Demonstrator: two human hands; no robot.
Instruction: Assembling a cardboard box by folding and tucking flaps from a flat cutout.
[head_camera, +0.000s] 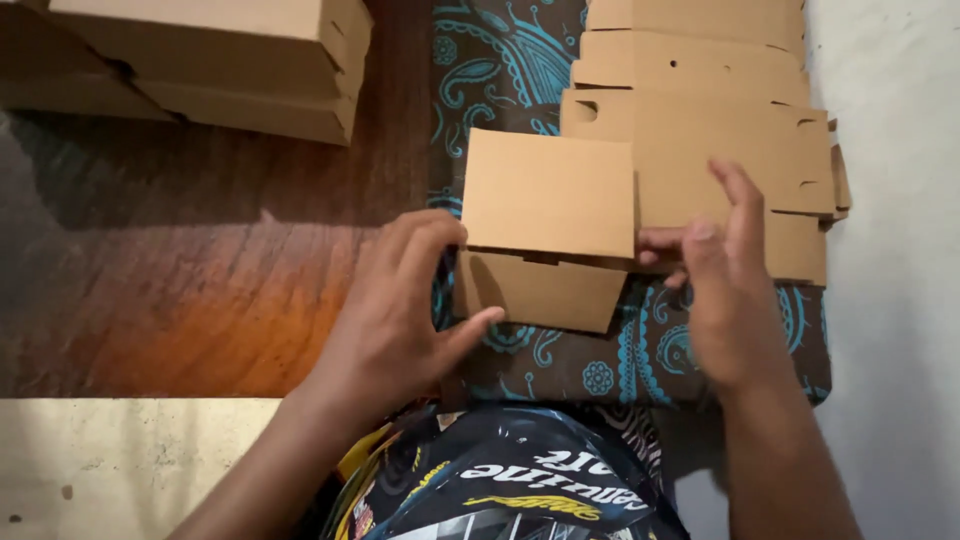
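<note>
A view from above looks down at two bare hands working on one cardboard box blank (548, 195), a small brown piece partly folded into shape. It lies just in front of the person, on a dark brown cloth with a turquoise paisley pattern (560, 365).

The left hand (395, 300) rests against the left edge of the blank. Its fingers curl over the side and its thumb presses the lower flap (535, 292), which hangs down at the front. The grip is loose and partly open, closed only on the cardboard edge.

The right hand (725, 285) is at the right edge of the same blank. Its fingers are spread and raised, and the fingertips (652, 240) touch the right edge of the top panel. It is a wide, light hold, not a closed fist.

Behind the blank lies a stack of flat, unfolded cardboard blanks (700, 100); at least three overlapping layers show, with small cut slots and holes. The exact count cannot be told.

At the upper left, well apart from the hands, sit folded cardboard boxes (210, 60) stacked on a dark wooden surface (200, 270). Two or three layers show; the edge of the view cuts them off.

A pale wall or floor (895, 250) runs down the right side. At the bottom centre is the person's dark printed clothing (510, 480).
</note>
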